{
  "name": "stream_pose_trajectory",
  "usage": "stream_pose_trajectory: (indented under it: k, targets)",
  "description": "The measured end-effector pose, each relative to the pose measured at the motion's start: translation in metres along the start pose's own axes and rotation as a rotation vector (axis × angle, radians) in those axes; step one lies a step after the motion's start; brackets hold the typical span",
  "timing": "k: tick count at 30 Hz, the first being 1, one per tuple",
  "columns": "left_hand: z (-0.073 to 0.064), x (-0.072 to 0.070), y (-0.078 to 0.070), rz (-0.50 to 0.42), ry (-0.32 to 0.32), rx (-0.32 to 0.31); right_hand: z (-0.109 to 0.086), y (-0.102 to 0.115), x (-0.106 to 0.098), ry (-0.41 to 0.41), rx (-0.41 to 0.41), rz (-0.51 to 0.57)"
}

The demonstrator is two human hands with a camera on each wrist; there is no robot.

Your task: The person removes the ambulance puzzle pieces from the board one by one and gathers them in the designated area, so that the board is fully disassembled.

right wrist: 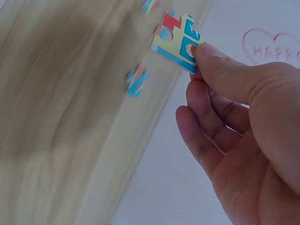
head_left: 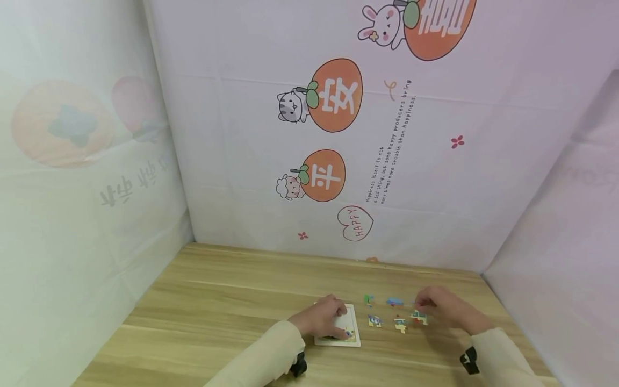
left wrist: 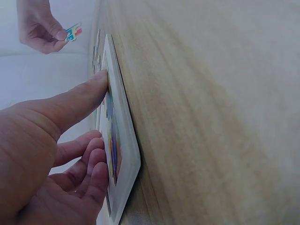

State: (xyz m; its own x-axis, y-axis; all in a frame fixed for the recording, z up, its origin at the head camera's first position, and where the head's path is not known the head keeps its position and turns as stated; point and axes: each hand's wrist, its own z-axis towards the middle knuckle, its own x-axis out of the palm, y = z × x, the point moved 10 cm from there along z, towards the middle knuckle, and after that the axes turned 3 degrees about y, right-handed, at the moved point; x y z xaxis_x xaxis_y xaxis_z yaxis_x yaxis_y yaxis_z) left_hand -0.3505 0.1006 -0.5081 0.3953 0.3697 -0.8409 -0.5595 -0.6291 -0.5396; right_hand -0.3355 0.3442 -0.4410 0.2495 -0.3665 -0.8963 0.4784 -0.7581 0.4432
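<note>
My left hand (head_left: 319, 318) rests on a white puzzle tray (head_left: 357, 322), its thumb and fingers touching the top. Some colourful pieces (left wrist: 114, 154) are set inside that tray, partly covered by the hand. Over to the right, my right hand (head_left: 447, 307) pinches a puzzle piece (right wrist: 174, 46) between thumb and index finger, held up off the table. This piece is pale yellow, blue and red, with a round notch in one edge. The other fingers of the right hand curl loosely beneath.
Several loose pieces lie between the hands: a green one (head_left: 369, 300), a blue one (head_left: 394, 302), a purple one (head_left: 374, 321) and a yellow one (head_left: 400, 325). The wooden table (head_left: 217, 301) meets white printed cloth walls (head_left: 242, 161) at the back and sides.
</note>
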Motion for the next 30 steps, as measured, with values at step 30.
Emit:
stream_pose_trajectory:
  k: [30]
  targets:
    - [-0.001,0.001,-0.002,0.023,0.041,-0.016,-0.008,-0.035,0.009,-0.005,0.049,0.041]
